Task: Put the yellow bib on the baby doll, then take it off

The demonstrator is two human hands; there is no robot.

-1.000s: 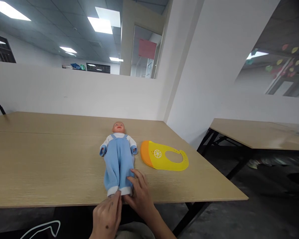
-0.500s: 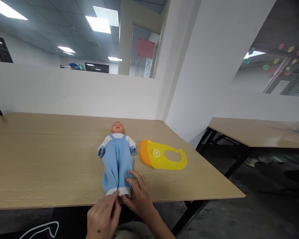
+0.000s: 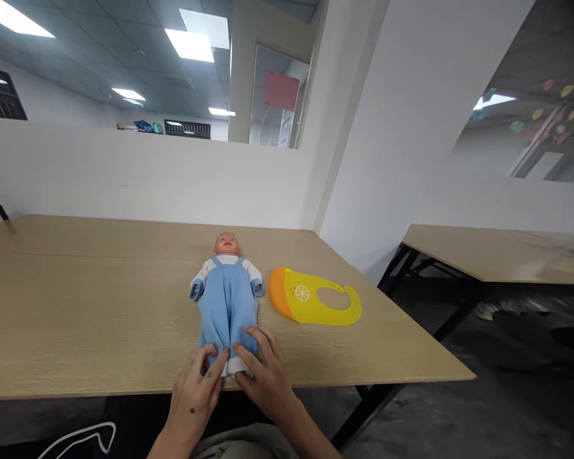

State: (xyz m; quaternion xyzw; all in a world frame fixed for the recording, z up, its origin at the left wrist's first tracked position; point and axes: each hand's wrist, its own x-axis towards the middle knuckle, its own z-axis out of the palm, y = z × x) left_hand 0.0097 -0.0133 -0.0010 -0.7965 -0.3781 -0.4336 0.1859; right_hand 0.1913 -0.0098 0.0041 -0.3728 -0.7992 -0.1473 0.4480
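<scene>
- doll [image 3: 227,299] lies flat on the bench [image 3: 76,319], head at 12 o'clock
- left hand [image 3: 197,389] and right hand [image 3: 263,376] both laid on its legs, fingers loosely spread
- yellow bib [image 3: 316,303] sits just at its 3 o'clock

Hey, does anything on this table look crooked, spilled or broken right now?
Nothing stands out. The baby doll in blue overalls lies straight on the wooden table, the yellow and orange silicone bib flat beside it, both hands at its legs.

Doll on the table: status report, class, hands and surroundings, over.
Left hand and right hand on doll legs. Bib beside it, untouched.
</scene>
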